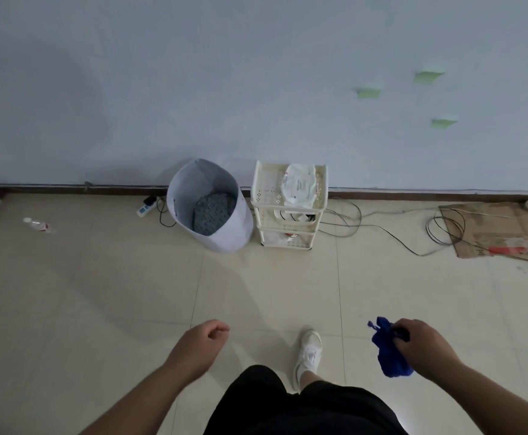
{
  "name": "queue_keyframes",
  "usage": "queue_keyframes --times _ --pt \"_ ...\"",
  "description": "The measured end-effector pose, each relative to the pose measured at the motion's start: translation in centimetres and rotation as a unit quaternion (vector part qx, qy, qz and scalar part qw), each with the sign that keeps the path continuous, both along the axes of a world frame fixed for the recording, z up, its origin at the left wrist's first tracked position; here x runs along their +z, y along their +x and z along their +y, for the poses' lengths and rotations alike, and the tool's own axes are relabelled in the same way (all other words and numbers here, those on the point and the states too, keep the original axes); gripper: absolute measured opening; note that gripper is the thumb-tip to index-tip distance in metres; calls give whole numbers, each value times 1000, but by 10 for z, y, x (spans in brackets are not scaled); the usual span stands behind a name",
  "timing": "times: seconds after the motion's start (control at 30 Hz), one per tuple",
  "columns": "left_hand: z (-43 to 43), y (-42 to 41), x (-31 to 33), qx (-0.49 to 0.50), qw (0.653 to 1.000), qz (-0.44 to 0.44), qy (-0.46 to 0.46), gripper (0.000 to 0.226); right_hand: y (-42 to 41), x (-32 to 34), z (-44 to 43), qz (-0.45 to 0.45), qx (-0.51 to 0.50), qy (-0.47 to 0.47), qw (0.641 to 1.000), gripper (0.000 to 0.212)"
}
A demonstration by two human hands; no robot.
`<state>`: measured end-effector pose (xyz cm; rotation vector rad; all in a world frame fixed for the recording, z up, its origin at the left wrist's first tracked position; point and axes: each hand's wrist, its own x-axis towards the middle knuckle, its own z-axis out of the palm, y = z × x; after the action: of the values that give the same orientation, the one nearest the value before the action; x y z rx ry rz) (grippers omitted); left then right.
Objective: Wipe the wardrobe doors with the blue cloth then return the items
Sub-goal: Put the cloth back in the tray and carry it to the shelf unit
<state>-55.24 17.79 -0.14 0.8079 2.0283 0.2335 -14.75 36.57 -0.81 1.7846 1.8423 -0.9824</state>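
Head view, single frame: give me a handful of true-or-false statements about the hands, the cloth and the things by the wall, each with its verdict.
The right hand grips the crumpled blue cloth. True.
The left hand holds a bottle. False: it holds nothing; the small clear plastic bottle lies on the tiled floor, far left.
The grey fabric basket stands left of the cream plastic tiered rack. True.
The basket is empty. False: patterned dark fabric lies inside.
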Motion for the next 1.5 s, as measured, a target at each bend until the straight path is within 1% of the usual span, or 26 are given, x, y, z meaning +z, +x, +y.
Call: queue_keyframes --times 0.17,0.27,0.33,0.5,0.63,0.77,0.9,1.03,1.17,1.3,1.5 --pt "11 -17 -2 39 999 4 -29 13 -79 29 113 39 37 58 997 16" --pt "28 -35 -9 52 997 -2 -49 13 -121 36 158 68 75 99 990 16" --pt "47 -51 -17 52 997 -7 -55 13 -146 34 178 85 86 101 987 16" --pt "120 -107 -36 33 998 -20 -54 14 -188 13 209 71 39 78 994 14" --pt "200 -159 -42 -15 998 -29 -46 16 -192 0 212 31 3 45 999 12" --pt "280 -200 -42 -35 998 -44 -24 17 -188 -5 210 -10 -35 9 999 11" --pt "323 -216 -47 -43 997 -58 -22 17 -198 -12 226 -24 -67 -4 997 12" --pt "344 -218 -60 -41 996 -70 -38 17 -230 -29 258 -5 -52 -20 998 14" --pt "348 -214 -73 -18 995 -80 -53 15 -283 -53 302 31 -26 -20 999 18" --pt "330 -208 -89 -12 993 -76 -91 19 -345 -85 345 89 -20 0 996 19" --pt "296 -199 -117 -11 986 -76 -150 18 -415 -143 384 135 12 8 991 24"
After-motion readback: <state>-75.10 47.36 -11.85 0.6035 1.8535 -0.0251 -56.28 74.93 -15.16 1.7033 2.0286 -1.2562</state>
